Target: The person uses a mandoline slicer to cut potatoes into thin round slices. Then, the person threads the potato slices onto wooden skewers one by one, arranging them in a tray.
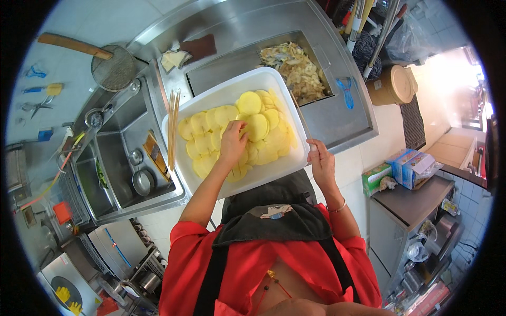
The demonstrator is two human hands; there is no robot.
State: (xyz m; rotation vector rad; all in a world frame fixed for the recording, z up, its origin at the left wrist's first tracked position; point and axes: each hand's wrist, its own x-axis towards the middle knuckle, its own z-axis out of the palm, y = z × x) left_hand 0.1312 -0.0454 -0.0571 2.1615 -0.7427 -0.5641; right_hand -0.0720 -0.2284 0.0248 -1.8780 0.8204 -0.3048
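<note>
A white plastic tub [290,85] filled with yellow potato slices [249,103] lies before me, tilted in view. Over the middle of the slices is my left hand [235,138], its fingers bent and touching or just above them; whether it pinches a slice I cannot tell. At the tub's right edge my right hand [321,158] grips the lower end of a thin wooden skewer [301,114], which points up and away along the rim. Several slices at the left lie in overlapping rows. A bundle of wooden skewers [173,130] rests across the tub's left rim.
Beyond the tub, peelings [302,73] fill a recess in the steel counter [245,23]. A blue peeler [347,93] lies right of it, a brown cloth [201,47] at the back. Left stands a steel sink [118,146] with ladles; a mesh strainer [114,69] is behind it.
</note>
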